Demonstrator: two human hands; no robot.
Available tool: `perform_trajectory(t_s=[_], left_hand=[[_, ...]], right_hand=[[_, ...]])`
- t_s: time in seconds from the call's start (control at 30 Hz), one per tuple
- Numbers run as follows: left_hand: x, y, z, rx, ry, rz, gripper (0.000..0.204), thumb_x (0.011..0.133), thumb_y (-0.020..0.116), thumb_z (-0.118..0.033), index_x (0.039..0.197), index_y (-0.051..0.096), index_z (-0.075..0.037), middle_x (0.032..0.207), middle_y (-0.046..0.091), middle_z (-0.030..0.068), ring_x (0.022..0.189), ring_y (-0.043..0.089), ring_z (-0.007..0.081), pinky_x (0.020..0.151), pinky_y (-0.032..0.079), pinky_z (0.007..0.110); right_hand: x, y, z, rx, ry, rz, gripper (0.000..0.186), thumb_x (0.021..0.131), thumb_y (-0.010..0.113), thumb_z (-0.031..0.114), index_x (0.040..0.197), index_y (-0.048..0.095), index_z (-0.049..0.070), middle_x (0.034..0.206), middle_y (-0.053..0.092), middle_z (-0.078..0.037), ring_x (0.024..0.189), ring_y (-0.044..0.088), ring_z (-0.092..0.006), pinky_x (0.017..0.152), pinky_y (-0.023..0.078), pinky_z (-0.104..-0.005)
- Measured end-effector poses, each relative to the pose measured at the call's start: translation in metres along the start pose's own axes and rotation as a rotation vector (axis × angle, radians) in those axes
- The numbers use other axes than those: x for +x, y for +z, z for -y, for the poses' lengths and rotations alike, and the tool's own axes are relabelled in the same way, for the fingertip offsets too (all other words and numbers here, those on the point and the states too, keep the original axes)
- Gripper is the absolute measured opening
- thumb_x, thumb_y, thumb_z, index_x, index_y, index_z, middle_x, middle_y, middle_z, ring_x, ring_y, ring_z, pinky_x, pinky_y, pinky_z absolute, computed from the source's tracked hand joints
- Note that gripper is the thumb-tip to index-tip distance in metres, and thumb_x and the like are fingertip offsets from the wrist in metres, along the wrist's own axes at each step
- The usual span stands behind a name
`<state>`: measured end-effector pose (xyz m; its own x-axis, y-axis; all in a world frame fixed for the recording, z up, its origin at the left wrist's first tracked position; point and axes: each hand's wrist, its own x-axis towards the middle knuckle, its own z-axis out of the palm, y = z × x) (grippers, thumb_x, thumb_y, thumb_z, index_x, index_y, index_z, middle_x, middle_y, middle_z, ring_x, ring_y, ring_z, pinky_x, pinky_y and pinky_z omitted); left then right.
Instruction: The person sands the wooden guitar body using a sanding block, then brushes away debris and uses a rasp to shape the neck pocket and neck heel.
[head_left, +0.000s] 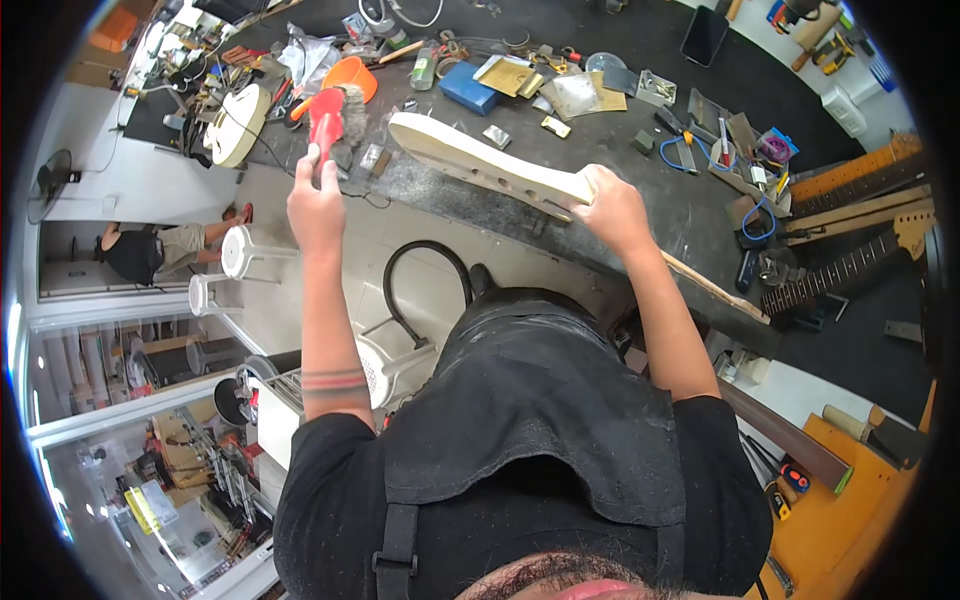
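Note:
My left hand (pixel 316 200) grips the red handle of a brush (pixel 326 122) with shaggy grey bristles, raised near the front of the dark workbench (pixel 640 130). My right hand (pixel 612 212) is closed on the right end of a pale, unpainted wooden piece (pixel 470 150), shaped like a guitar body and tilted so its holed edge shows. A long, narrow wooden strip (pixel 710 285) runs diagonally below my right hand, partly hidden by my arm. Behind the brush is an orange cup (pixel 350 78).
Cream guitar body (pixel 235 125), blue box (pixel 467 86) and scattered small tools lie on the bench. Guitar necks (pixel 830 270) lie at the right. White stools (pixel 240 250) and a black hose (pixel 420 250) stand below. Another person (pixel 140 255) is in a doorway at the left.

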<state>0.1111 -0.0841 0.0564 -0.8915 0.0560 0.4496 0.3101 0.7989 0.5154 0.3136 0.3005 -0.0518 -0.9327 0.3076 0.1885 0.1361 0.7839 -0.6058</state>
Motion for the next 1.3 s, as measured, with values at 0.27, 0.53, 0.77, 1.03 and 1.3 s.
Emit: perform_trajectory(t_s=[0.27,0.53,0.77,1.03,1.3], left_hand=[[-0.142,0.051,-0.114,-0.297,0.185,0.509,0.034,0.111,0.071,-0.018,0.143,0.071,-0.008,0.118,0.082,0.0202,0.109,0.081,0.0341,0.096,0.06,0.042],[-0.115,0.035,-0.097,-0.197,0.241,0.517,0.036,0.108,0.076,-0.022,0.141,0.073,-0.008,0.128,0.082,0.0183,0.117,0.081,0.0314,0.099,0.06,0.04],[-0.002,0.019,0.015,-0.133,0.197,0.081,0.034,0.109,0.073,-0.027,0.139,0.074,-0.013,0.105,0.084,0.015,0.086,0.081,0.0307,0.075,0.062,0.041],[0.024,0.069,0.105,-0.851,-0.657,0.549,0.027,0.11,0.071,-0.033,0.131,0.067,-0.017,0.081,0.062,-0.0013,0.052,0.05,0.0072,0.043,0.038,0.024],[0.005,0.151,0.21,-1.095,-0.942,0.845,0.028,0.114,0.064,-0.042,0.136,0.061,-0.025,0.081,0.062,0.0027,0.051,0.049,0.0086,0.042,0.036,0.025]], right_hand=[[0.004,-0.005,-0.016,0.051,-0.089,0.044,0.042,0.083,0.092,0.023,0.113,0.069,0.007,0.113,0.072,-0.018,0.106,0.073,-0.0448,0.09,0.059,-0.0528],[0.006,-0.004,-0.019,0.057,-0.116,0.016,0.042,0.085,0.092,0.024,0.111,0.065,0.006,0.109,0.074,-0.018,0.102,0.072,-0.0454,0.087,0.058,-0.0545],[0.0,-0.003,-0.009,0.018,-0.099,0.006,0.042,0.086,0.092,0.027,0.111,0.064,0.007,0.108,0.074,-0.018,0.102,0.072,-0.0455,0.083,0.057,-0.0545],[0.02,-0.013,0.015,-0.264,-0.057,0.14,0.041,0.085,0.092,0.025,0.108,0.063,0.008,0.107,0.076,-0.016,0.105,0.075,-0.0422,0.089,0.058,-0.055],[0.066,0.013,0.053,-0.408,-0.025,0.294,0.037,0.083,0.091,0.019,0.112,0.069,0.009,0.108,0.079,-0.016,0.106,0.076,-0.0409,0.091,0.059,-0.0535]])
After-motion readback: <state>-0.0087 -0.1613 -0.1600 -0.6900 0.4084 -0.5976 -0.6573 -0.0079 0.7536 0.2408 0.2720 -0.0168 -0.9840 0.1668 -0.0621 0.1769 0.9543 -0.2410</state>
